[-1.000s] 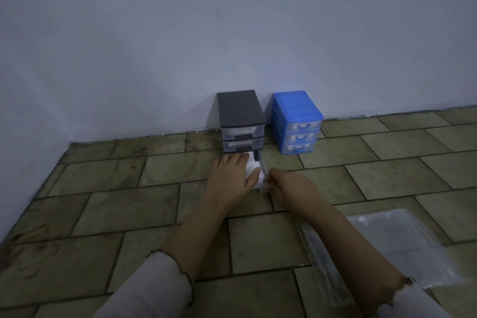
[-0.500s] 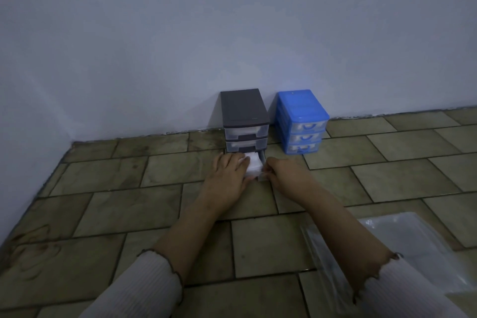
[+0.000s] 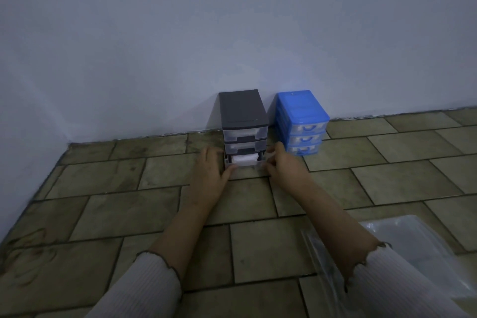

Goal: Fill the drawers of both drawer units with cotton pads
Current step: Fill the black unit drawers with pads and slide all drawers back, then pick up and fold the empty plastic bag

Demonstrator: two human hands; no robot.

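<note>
A grey drawer unit (image 3: 242, 108) stands against the wall with a blue drawer unit (image 3: 300, 108) right beside it. The grey unit's bottom drawer (image 3: 245, 164) is pulled out a little and holds white cotton pads (image 3: 244, 158). My left hand (image 3: 210, 168) lies along the drawer's left side, thumb on its front. My right hand (image 3: 282, 166) is at the drawer's right corner, thumb on the front and fingers beside the unit. The upper two grey drawers are shut, with white showing through their clear fronts. All the blue drawers are shut.
A clear plastic bag (image 3: 413, 248) lies on the tiled floor (image 3: 129, 209) at the lower right, under my right forearm. The wall (image 3: 232, 33) runs directly behind both units, and a corner is at the far left.
My left hand has come off the pads and moved to the drawer's left side. The bottom drawer has slid further into the grey unit. The camera has moved slightly closer.
</note>
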